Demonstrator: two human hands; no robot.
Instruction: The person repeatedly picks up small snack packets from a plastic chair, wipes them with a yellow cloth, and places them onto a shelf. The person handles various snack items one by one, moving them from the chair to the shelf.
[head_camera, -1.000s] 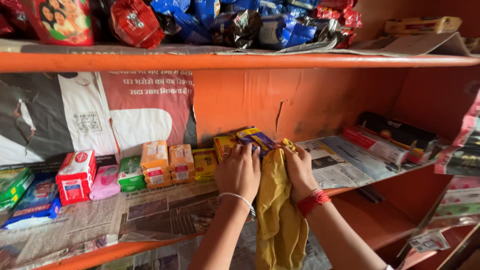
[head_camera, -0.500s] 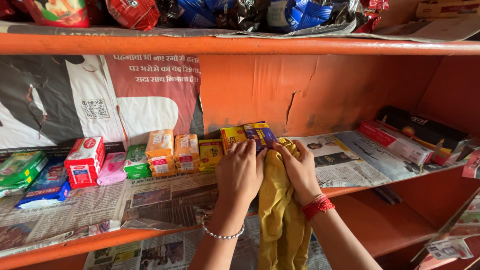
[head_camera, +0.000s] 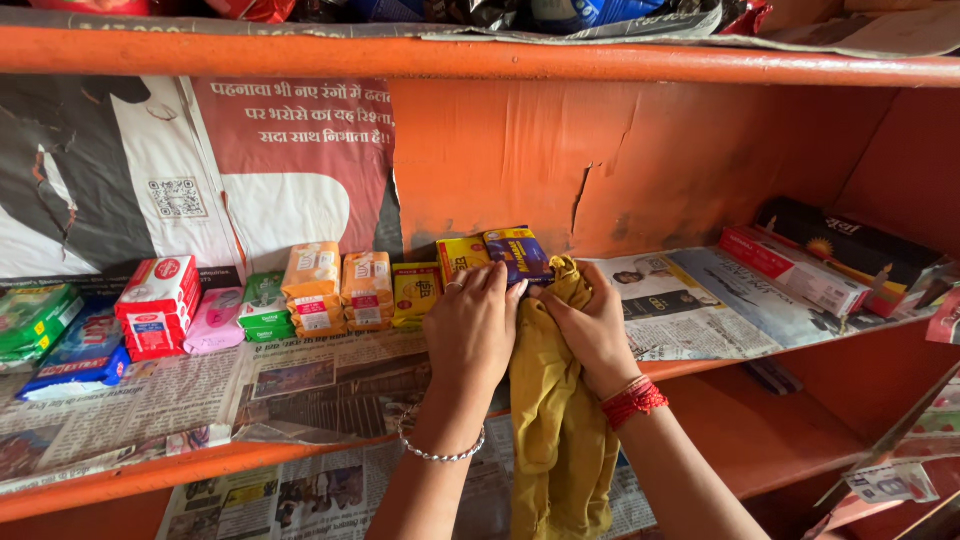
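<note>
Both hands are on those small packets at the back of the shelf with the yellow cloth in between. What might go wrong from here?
1. The left hand rests on the stacked yellow packet and blue packet; a nudge may topple them.
2. The yellow cloth, bunched under the right hand, hangs over the shelf edge and may slip off or drag a packet along.
3. The loose newspaper lining could shift and pull the orange packets out of line.
</note>
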